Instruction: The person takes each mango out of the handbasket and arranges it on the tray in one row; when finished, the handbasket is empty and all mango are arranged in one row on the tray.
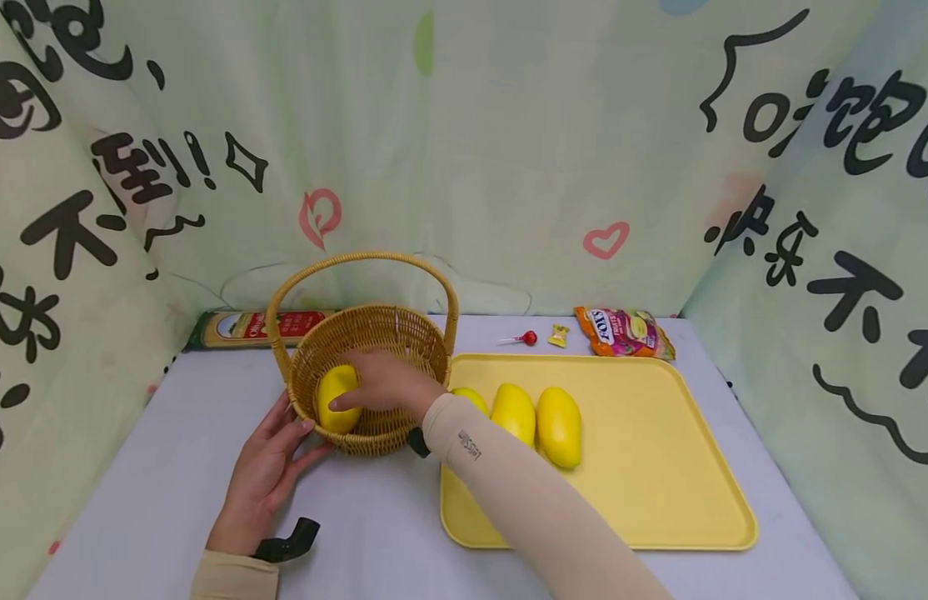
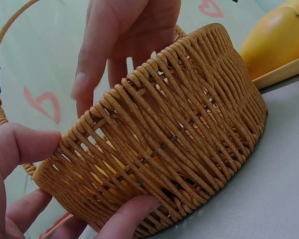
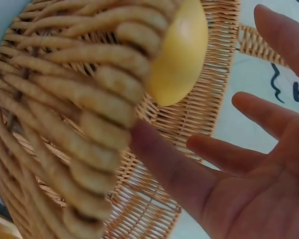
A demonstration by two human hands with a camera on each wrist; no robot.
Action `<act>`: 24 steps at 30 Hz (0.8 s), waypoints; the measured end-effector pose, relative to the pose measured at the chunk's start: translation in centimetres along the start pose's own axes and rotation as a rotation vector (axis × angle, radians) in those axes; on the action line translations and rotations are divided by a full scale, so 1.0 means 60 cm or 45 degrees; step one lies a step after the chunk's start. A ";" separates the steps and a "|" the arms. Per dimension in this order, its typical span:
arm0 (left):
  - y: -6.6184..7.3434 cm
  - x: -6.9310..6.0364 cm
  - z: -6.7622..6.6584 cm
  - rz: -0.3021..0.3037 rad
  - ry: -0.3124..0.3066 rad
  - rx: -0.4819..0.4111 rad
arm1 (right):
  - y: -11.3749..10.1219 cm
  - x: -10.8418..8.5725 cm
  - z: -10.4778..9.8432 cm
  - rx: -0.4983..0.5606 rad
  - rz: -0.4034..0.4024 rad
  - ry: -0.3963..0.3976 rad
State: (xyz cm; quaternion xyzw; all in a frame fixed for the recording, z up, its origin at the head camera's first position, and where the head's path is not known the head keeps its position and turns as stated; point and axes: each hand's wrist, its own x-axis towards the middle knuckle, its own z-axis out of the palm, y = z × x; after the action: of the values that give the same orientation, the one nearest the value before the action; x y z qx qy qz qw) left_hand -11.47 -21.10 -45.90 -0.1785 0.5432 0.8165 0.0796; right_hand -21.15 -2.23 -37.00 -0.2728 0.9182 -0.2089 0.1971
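A wicker basket (image 1: 374, 333) with a tall arched handle stands left of centre, one yellow mango (image 1: 336, 398) inside it. My left hand (image 1: 261, 479) holds the basket's near left side; in the left wrist view a fingertip lies on the rim and another presses the woven wall. Over the basket's opening is my right hand (image 1: 389, 383). Its fingers look spread and apart from the mango (image 3: 182, 55) in the right wrist view. More yellow mangoes (image 1: 559, 427) lie on the yellow tray (image 1: 644, 500), partly hidden behind my right sleeve.
Along the back lie a red lollipop (image 1: 528, 337), a small yellow wrapped candy (image 1: 558, 335), a colourful candy bag (image 1: 625, 333) and a long red-and-green package (image 1: 232, 329) behind the basket. Printed curtains (image 1: 509, 167) enclose the white table (image 1: 172, 467).
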 end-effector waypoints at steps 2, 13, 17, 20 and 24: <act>-0.001 0.001 0.001 -0.002 -0.001 -0.010 | -0.001 0.003 0.003 -0.023 0.002 -0.023; 0.000 -0.003 -0.002 -0.006 -0.034 -0.016 | -0.020 0.013 0.018 -0.097 -0.038 -0.096; 0.001 -0.002 -0.004 -0.003 -0.039 -0.017 | -0.027 0.017 0.023 -0.135 -0.021 -0.105; 0.001 -0.002 -0.004 0.003 -0.041 -0.014 | -0.031 0.019 0.026 -0.172 -0.007 -0.117; 0.000 -0.002 -0.004 0.003 -0.038 -0.019 | -0.034 0.024 0.029 -0.224 0.016 -0.134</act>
State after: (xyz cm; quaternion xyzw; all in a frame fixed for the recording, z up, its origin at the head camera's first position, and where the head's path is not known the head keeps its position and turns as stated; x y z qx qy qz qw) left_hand -11.31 -21.29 -45.93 -0.1662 0.5361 0.8232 0.0855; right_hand -20.56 -5.11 -37.79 -0.2936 0.9231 -0.1117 0.2216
